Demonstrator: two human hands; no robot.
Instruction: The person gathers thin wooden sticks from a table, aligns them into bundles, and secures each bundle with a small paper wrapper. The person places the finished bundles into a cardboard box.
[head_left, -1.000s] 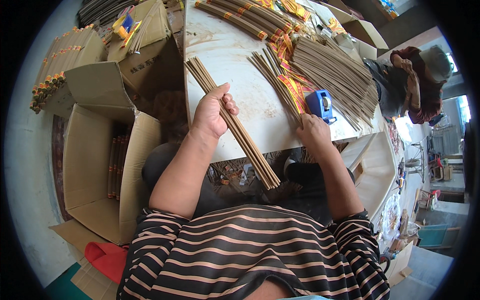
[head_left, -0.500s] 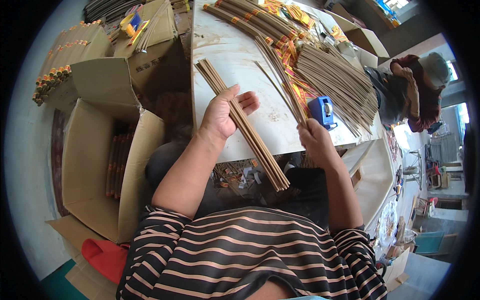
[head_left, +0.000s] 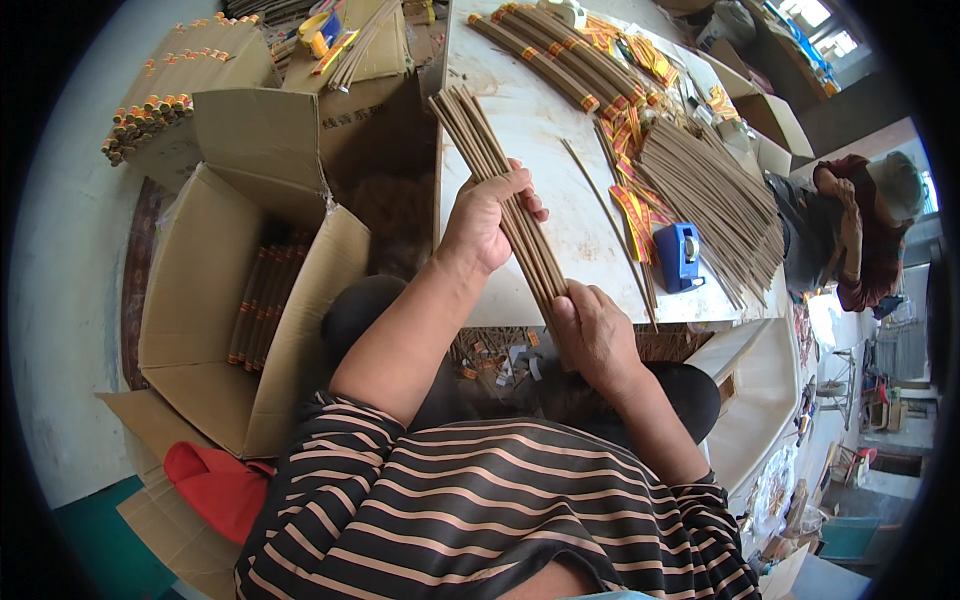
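My left hand (head_left: 485, 222) is closed round the upper half of a bundle of thin brown incense sticks (head_left: 532, 248), which slants over the table's near edge. Lower on the same bundle, my right hand (head_left: 598, 335) grips it with the thumb across; its palm hides the bottom ends. A few loose sticks (head_left: 598, 195) lie on the white table (head_left: 505, 130), right of the bundle. Beyond them spreads a large pile of brown sticks (head_left: 710, 200). Red and yellow paper labels (head_left: 632, 218) lie between the two, and a blue tape dispenser (head_left: 680, 258) stands at the near edge.
Banded stick bundles (head_left: 560, 52) lie at the table's far side. On my left, an open carton (head_left: 185, 310) contains similar bundles (head_left: 268, 300); more are stacked (head_left: 170, 95) behind it. Another person (head_left: 855, 230) is beyond the table on the right. Scraps (head_left: 505, 362) litter the floor below.
My right hand has left the sticks beside the tape dispenser and now grips the lower part of the bundle. My left hand has closed round it. The whole view has shifted.
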